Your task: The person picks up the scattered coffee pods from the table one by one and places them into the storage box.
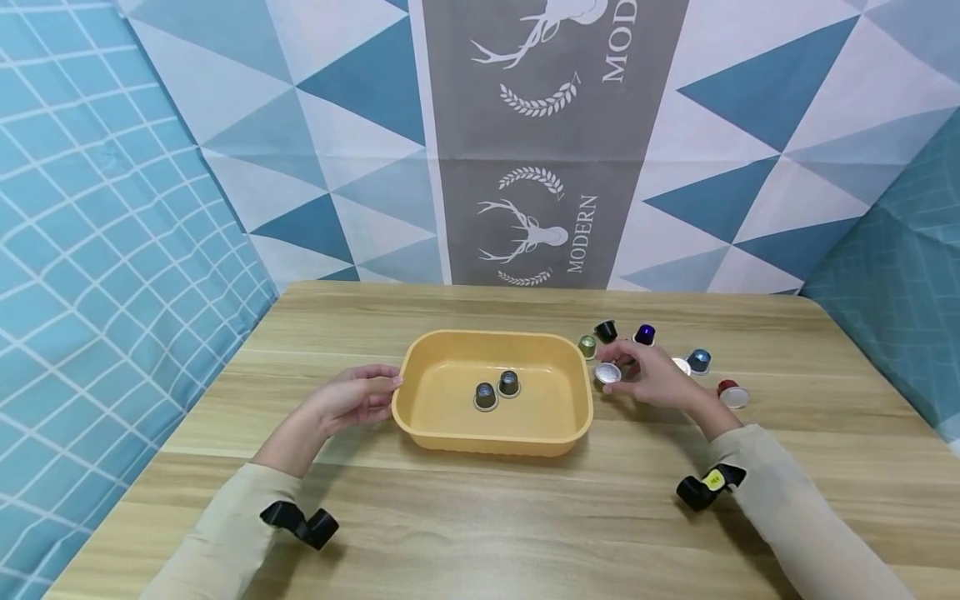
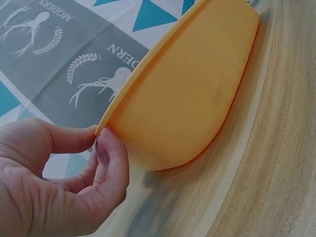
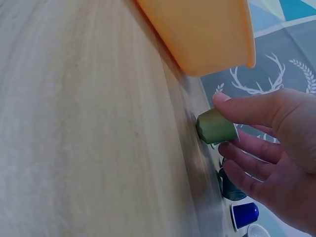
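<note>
A yellow plastic basin (image 1: 491, 446) stands on the table with two dark coffee capsules (image 1: 486, 395) inside, foil side down. My left hand (image 1: 358, 397) pinches its left rim between thumb and fingers, seen closely at the basin wall (image 2: 182, 89) in the left wrist view. To the right of the basin, my right hand (image 1: 651, 377) holds a green coffee capsule (image 3: 216, 126) between thumb and fingers. Its silver foil lid (image 1: 607, 374) faces up in the head view. Behind that hand lie another green capsule (image 1: 587, 347), a black capsule (image 1: 605, 331) and a purple-blue capsule (image 1: 644, 335).
Right of the right hand lie a blue capsule (image 1: 699, 361), a red capsule (image 1: 731, 393) with its pale lid showing, and a partly hidden white-lidded one (image 1: 682, 366). The wooden table (image 1: 480, 525) ends at a patterned cloth wall (image 1: 525, 167) at the back.
</note>
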A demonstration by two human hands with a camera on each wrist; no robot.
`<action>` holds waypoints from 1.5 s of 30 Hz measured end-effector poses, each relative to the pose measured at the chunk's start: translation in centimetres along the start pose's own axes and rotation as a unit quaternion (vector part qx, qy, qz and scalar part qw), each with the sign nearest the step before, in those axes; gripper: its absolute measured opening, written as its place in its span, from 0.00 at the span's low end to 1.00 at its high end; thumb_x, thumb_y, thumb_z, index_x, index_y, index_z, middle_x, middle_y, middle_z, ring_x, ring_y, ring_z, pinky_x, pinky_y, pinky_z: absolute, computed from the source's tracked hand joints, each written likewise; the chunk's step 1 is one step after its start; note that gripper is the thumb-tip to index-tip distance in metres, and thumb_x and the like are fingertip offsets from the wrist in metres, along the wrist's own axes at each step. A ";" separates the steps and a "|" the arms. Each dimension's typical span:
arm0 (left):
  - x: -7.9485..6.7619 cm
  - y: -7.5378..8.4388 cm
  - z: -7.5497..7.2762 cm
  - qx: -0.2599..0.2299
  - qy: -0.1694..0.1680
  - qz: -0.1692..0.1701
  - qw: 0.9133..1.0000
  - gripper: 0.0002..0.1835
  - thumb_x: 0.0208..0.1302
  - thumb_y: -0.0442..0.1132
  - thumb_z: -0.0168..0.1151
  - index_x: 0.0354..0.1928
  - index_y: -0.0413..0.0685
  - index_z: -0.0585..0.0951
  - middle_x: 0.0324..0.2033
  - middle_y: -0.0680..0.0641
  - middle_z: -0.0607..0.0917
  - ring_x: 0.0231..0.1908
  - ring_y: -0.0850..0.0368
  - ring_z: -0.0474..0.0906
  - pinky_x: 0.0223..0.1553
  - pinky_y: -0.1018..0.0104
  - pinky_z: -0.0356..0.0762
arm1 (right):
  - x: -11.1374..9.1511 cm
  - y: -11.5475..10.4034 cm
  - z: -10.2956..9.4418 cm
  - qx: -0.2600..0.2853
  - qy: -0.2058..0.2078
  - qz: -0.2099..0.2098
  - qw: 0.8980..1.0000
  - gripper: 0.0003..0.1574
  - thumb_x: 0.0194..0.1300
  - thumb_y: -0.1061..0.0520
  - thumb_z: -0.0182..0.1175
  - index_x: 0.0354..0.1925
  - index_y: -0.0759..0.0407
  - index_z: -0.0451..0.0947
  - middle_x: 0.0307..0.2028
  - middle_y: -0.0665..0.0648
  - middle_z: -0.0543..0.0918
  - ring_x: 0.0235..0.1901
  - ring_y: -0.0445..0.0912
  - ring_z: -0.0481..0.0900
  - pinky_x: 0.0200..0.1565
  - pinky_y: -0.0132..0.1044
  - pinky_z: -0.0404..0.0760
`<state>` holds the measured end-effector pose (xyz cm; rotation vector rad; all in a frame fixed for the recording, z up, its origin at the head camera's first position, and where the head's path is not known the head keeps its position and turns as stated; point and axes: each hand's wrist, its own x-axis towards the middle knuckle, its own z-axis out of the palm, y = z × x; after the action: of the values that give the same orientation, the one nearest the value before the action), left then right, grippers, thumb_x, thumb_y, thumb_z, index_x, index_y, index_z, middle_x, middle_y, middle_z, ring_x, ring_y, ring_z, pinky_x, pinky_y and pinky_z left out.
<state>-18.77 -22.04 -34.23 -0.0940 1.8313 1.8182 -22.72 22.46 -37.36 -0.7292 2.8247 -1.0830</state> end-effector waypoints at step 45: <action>-0.2 0.1 0.3 0.008 0.004 0.001 1.000 0.18 0.70 0.37 0.53 0.57 0.36 0.65 0.29 0.56 0.83 0.31 0.68 0.80 0.33 0.77 0.81 | -0.1 -1.4 -1.0 -0.016 -0.004 0.014 1.000 0.25 0.53 0.60 0.72 0.49 0.62 0.77 0.39 0.58 0.83 0.38 0.46 0.79 0.41 0.38 0.83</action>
<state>-18.54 -21.87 -34.00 -0.0929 1.8505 1.8077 -22.21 22.19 -35.73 -0.6929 2.8433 -1.0301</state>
